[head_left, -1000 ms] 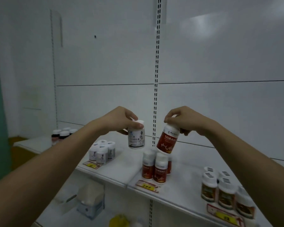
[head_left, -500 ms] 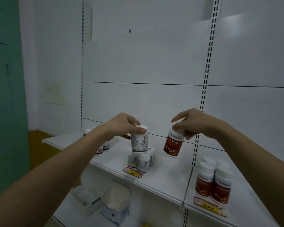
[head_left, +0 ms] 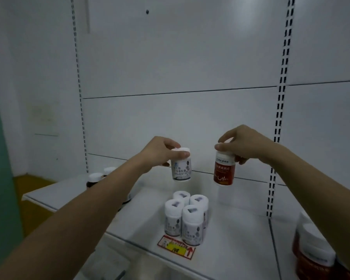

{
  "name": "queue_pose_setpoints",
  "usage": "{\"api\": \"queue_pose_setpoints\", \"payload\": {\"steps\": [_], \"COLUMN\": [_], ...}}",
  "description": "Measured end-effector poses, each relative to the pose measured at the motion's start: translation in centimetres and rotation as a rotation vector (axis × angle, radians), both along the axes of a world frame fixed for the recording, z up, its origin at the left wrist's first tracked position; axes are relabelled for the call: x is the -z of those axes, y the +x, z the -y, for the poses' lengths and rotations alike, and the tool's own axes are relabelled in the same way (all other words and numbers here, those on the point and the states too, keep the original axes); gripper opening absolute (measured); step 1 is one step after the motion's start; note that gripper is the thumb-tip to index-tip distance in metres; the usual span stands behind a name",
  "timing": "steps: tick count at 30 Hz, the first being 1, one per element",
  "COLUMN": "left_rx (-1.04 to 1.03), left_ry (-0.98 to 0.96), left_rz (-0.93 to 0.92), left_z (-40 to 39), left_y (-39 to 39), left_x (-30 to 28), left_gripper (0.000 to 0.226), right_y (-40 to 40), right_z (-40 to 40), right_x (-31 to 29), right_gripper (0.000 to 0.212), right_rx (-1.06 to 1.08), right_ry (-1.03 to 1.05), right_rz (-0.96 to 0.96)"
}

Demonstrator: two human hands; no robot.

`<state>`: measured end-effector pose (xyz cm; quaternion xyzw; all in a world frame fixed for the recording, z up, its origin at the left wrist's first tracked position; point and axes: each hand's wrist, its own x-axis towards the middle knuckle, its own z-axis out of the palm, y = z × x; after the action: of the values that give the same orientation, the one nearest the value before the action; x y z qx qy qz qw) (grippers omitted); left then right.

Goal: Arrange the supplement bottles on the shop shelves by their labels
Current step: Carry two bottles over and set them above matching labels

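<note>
Now we hold one bottle in each hand, above the white shelf. Our left hand pinches the white-labelled bottle at its cap, thumb in front and fingers behind, so the grip is narrow and closed on the cap. Our right hand holds the red-labelled bottle the same way, from the top, and this bottle hangs a little tilted. Both bottles are in the air, apart from each other, farther back than the group of four white-labelled bottles that stands near the shelf edge behind a red and yellow price tag.

We judge that these bottles are small, stiff plastic ones and rather light, so a hold at the cap with fingertips is enough. The smooth cap may slip if the bottle swings, so for setting it down a hold lower on the body would be more steady. The white one probably belongs with the four below it.

Some things are not clear to us. At the right edge the red-labelled bottles are blurred and cut off, partly behind our right arm. At the left, the dark bottles with white caps are mostly covered by our left arm, and we cannot read their labels. The small text on all labels is too fine to read.
</note>
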<state>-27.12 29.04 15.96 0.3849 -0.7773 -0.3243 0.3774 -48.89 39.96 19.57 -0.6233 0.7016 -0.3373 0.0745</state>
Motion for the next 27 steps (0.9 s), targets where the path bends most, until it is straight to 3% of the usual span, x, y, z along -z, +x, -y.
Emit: {"api": "queue_pose_setpoints", "payload": {"steps": [5,13,21,27], "left_rx": [0.022,0.097,0.234,0.271], "left_ry": [0.055,0.207,0.331,0.361], "left_rz": [0.044,0.182,0.445,0.509], "left_z": [5.6,9.8,10.7,10.5], "left_y": [-2.6,-5.1,-5.7,-5.5], "left_x": [3.0,7.6,8.5,8.2], "left_gripper": [0.037,0.048,0.039,0.036], "right_y": [-1.5,-2.3,-1.8,-1.4], "right_z": [4.0,7.5,8.3,7.7], "right_x": [-0.2,1.0,2.7,4.0], "right_gripper": [0.033,0.032,0.032,0.032], "right_rx": [0.012,0.069,0.111,0.171], "right_ry": [0.063,0.13,0.176,0.2], "right_rz": [-0.008,-0.049,-0.001,0.062]}}
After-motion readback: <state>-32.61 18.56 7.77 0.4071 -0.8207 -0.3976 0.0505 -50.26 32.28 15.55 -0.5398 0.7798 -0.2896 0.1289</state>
